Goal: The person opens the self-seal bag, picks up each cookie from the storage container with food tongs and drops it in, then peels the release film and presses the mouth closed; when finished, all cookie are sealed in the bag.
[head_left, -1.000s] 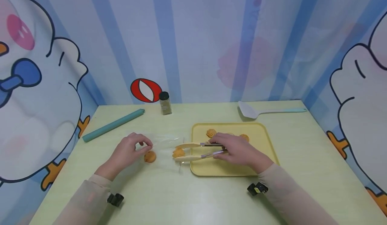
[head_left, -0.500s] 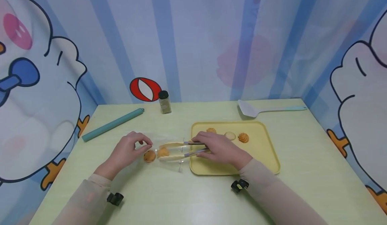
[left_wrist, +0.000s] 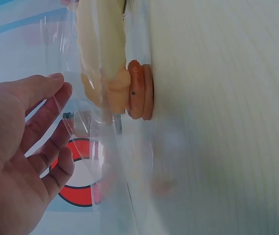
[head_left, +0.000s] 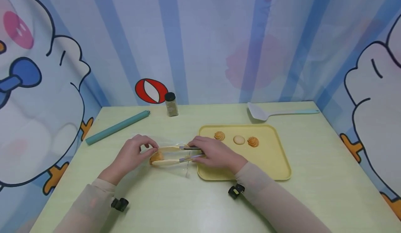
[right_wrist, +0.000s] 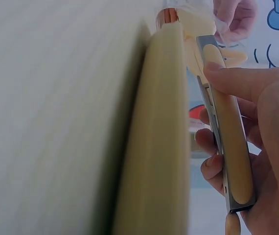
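Note:
My left hand pinches the edge of a clear plastic bag between thumb and forefinger, lifting that side. My right hand grips metal tongs with cream tips. In the head view the tips reach into the bag, around a golden cookie. That piece is against the round brown cookies lying inside the bag, as the left wrist view shows. How firmly the tips hold it I cannot tell.
On the yellow tray are two swirl cookies and a pale round one. Behind stand a spice jar, a green roller and a spatula.
My right hand has moved left with the tongs, carrying the golden piece deeper into the bag, up to the round cookie. My left hand has stayed almost still.

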A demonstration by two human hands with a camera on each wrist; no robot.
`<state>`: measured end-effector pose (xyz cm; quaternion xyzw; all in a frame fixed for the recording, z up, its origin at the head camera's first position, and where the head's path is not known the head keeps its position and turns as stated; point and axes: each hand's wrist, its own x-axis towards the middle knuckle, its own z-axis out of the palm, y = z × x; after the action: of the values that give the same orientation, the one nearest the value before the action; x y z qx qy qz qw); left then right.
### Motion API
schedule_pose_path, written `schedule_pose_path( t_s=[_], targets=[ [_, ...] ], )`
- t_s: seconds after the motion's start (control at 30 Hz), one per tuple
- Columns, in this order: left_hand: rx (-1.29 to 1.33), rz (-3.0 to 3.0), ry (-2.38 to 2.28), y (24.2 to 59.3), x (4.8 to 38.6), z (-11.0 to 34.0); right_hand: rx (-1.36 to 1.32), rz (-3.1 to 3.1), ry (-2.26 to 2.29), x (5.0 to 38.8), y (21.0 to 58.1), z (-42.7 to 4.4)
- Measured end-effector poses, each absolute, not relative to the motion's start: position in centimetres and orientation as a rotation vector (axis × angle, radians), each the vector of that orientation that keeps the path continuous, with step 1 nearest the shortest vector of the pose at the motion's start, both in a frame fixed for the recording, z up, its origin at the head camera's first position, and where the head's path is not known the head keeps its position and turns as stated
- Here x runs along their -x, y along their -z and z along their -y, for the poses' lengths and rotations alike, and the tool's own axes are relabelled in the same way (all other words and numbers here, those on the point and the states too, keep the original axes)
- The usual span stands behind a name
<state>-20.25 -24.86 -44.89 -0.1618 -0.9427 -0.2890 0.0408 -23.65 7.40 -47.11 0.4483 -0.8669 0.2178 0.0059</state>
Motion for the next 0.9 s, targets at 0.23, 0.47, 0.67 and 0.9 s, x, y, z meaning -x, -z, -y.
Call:
schedule_pose_path(
  t_s=[0.23,0.47,0.67,0.9],
  targets=[
    [0.553,2.838,0.892,45.0,20.3,25.0,-1.44,2.7,-0.632,23.5,46.8,-6.1],
    [0.564,2.835,0.905,45.2,20.2,25.1,-1.428,2.708,-0.595,23.2,46.5,-6.2],
    [0.563,2.83,0.894,45.3,20.2,25.2,-1.381,2.704,-0.617,22.9,46.0,-7.4],
    [0.513,2.879,0.89,45.4,19.9,25.3,-1.3,2.747,-0.64,22.2,46.1,-10.4]
  ],
)
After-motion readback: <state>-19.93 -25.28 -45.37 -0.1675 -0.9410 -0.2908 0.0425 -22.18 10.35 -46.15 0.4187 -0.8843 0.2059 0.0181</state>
